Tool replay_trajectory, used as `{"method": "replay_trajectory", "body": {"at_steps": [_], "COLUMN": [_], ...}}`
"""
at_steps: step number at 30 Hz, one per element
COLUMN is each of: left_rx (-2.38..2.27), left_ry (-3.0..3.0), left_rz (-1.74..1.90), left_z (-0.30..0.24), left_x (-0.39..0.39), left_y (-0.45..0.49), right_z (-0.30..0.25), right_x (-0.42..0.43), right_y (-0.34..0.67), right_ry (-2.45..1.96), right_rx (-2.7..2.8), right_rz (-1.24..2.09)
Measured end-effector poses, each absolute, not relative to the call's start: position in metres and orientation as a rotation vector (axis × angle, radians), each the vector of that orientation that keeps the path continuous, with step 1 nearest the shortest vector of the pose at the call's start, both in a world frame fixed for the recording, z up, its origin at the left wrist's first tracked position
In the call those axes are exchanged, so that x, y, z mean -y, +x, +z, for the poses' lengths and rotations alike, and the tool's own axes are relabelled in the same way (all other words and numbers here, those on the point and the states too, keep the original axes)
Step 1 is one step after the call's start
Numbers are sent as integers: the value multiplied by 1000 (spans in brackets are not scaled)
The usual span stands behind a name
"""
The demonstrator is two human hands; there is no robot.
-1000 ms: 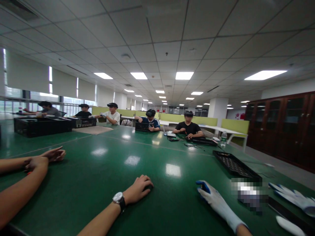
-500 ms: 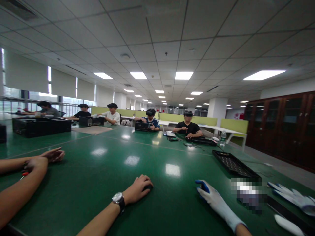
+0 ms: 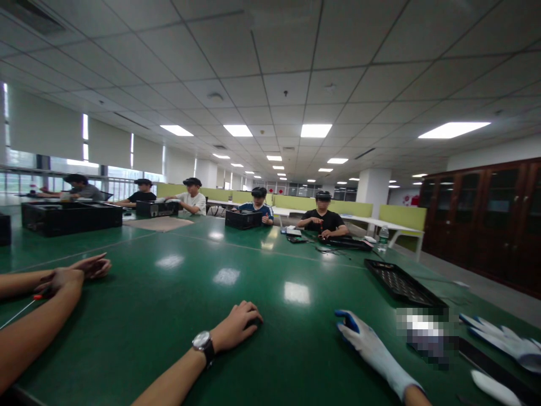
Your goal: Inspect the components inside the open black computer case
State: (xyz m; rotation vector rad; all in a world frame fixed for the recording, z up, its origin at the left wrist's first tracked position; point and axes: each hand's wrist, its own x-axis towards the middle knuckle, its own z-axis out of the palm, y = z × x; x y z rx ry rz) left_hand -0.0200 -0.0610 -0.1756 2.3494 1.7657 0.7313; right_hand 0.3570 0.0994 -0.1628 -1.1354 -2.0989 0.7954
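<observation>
My left hand (image 3: 236,325), bare with a wristwatch (image 3: 203,342) on it, rests on the green table (image 3: 177,293) with its fingers curled under; whatever lies beneath them is hidden. My right hand (image 3: 364,340) wears a white glove with blue fingertips. It lies flat on the table, palm down, fingers stretched forward and holding nothing. A blurred patch (image 3: 426,336) sits just right of it.
A co-worker's two bare arms (image 3: 63,279) reach in from the left, holding a thin red-tipped rod (image 3: 25,304). A black perforated tray (image 3: 401,283) and loose white gloves (image 3: 502,340) lie at right. Several people sit at the far side with black boxes (image 3: 71,217).
My hands have stayed put. The co-worker's thin rod now shows at left, and a far person has shifted a black box slightly left.
</observation>
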Motion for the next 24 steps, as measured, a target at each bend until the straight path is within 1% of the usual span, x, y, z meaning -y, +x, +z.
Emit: {"method": "replay_trajectory", "body": {"at_steps": [9, 13, 16, 20, 22, 24], "left_rx": [-1785, -1866, -1941, -2170, -2312, -2418], "left_ry": [2410, 2443, 2518, 2483, 2377, 2243], "left_rz": [750, 847, 929, 1077, 1056, 953], "left_z": [-178, -169, -130, -46, -15, -4], "left_x": [61, 61, 37, -27, -59, -84], "left_y": [-19, -13, -23, -75, -109, -139], "right_z": [-162, -159, -166, -190, -203, -212], "right_x": [-99, -94, -96, -112, -120, -124], "right_y": [354, 354, 352, 348, 349, 351], "right_ry": [-1129, -1145, -1138, -1111, -1093, -1067], "right_rx": [2088, 2105, 2125, 2171, 2197, 2220], "right_rz": [782, 727, 596, 372, 272, 207]}}
